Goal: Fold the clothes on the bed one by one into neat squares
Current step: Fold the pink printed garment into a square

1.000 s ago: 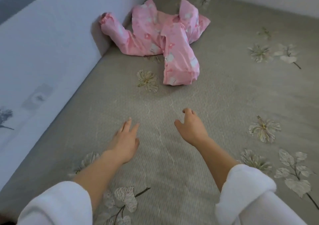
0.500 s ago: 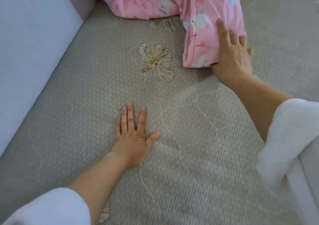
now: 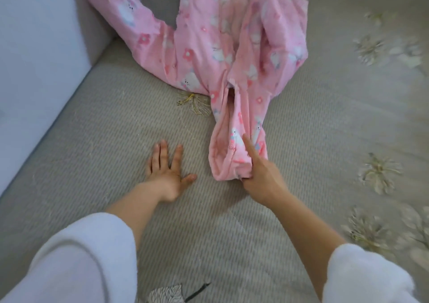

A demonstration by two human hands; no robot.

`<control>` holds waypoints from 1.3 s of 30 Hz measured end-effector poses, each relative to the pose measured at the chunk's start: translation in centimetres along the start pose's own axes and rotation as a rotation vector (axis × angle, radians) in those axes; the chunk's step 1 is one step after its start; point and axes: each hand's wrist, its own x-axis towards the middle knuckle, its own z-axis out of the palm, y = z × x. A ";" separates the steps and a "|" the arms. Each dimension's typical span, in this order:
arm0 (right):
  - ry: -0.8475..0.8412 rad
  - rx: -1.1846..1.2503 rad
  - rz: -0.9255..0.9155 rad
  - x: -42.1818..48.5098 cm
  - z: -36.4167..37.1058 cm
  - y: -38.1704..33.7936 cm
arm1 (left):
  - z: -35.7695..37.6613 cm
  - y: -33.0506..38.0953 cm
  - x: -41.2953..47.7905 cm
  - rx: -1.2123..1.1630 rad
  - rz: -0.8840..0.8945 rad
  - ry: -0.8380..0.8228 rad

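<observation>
The pink bunny-print pajama garment (image 3: 209, 54) lies crumpled on the bed (image 3: 92, 128), one end up against the white panel (image 3: 34, 47). The right hand (image 3: 262, 179) grips the cuff (image 3: 232, 154) farthest from that panel, forefinger straight along the cloth, while the left hand (image 3: 167, 175) rests flat and spread on the bed, holding nothing, between the cuff and the panel. Pulled by that single end, the garment would likely drag into a twisted rope rather than spread, and the part by the panel could snag, leaving a lopsided fold.
</observation>
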 end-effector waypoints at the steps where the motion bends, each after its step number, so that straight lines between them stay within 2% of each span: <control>1: -0.026 -0.017 0.017 -1.4 0.6 0.4 | -0.4 -0.2 -0.3 0.019 0.011 -0.027; 5: -0.192 -0.102 0.058 -7.5 2.2 1.0 | -0.5 -2.0 -3.2 0.001 0.071 -0.116; 8: -0.355 -0.122 0.097 -12.5 2.9 0.6 | 2.2 -2.1 -7.5 -0.160 0.071 -0.123; 13: -0.536 -0.107 0.112 -20.9 4.5 0.8 | 7.6 0.7 -14.3 -0.598 0.071 0.041; 15: -0.640 -0.064 0.131 -23.9 4.8 1.0 | 9.4 1.9 -16.3 -0.778 0.002 0.066; 17: -0.809 0.035 0.184 -26.1 4.6 1.3 | 10.9 2.9 -17.9 -0.993 -0.120 0.038; 19: -1.049 0.196 0.283 -27.5 3.7 2.0 | 12.2 3.4 -18.8 -1.270 -0.245 -0.065; 20: -1.112 0.304 0.343 -27.7 3.0 2.8 | 12.4 3.5 -19.1 -1.400 -0.298 -0.111; 21: -1.077 0.416 0.399 -27.8 2.5 3.8 | 12.6 3.6 -19.2 -1.519 -0.340 -0.133; 22: -0.934 0.510 0.447 -27.7 1.9 4.5 | 12.9 3.5 -19.0 -1.618 -0.383 -0.137; 23: -0.681 0.545 0.506 -27.3 1.6 5.3 | 13.0 3.5 -18.9 -1.719 -0.429 -0.128; 25: -0.068 0.518 0.668 -25.8 1.3 7.1 | 13.4 3.7 -18.3 -1.804 -0.489 -0.120; 26: 0.140 0.520 0.719 -24.9 1.3 7.8 | 13.3 4.0 -18.0 -1.795 -0.491 -0.113; 27: 0.253 0.540 0.729 -23.9 1.4 8.2 | 13.1 4.3 -17.7 -1.778 -0.482 -0.101; 29: 0.294 0.521 0.621 -21.9 1.9 9.0 | 12.9 4.7 -16.9 -1.747 -0.447 -0.037; 31: 0.372 0.480 0.552 -20.5 1.9 9.2 | 12.1 5.1 -16.5 -1.822 -0.370 0.073; 32: 0.472 0.531 0.572 -20.3 1.5 8.9 | 11.5 5.3 -16.7 -1.869 -0.324 0.161; 34: 0.746 0.718 0.725 -21.2 0.9 9.2 | 10.7 4.9 -17.3 -1.869 -0.236 0.361; 35: 0.806 0.801 0.818 -22.1 1.2 9.7 | 10.6 4.5 -17.6 -1.823 -0.217 0.424; 36: 0.799 0.852 0.886 -23.2 1.7 10.3 | 10.8 4.2 -18.0 -1.765 -0.231 0.451; 39: 0.565 0.851 1.067 -26.1 4.3 12.2 | 13.2 3.3 -18.6 -1.645 -0.407 0.387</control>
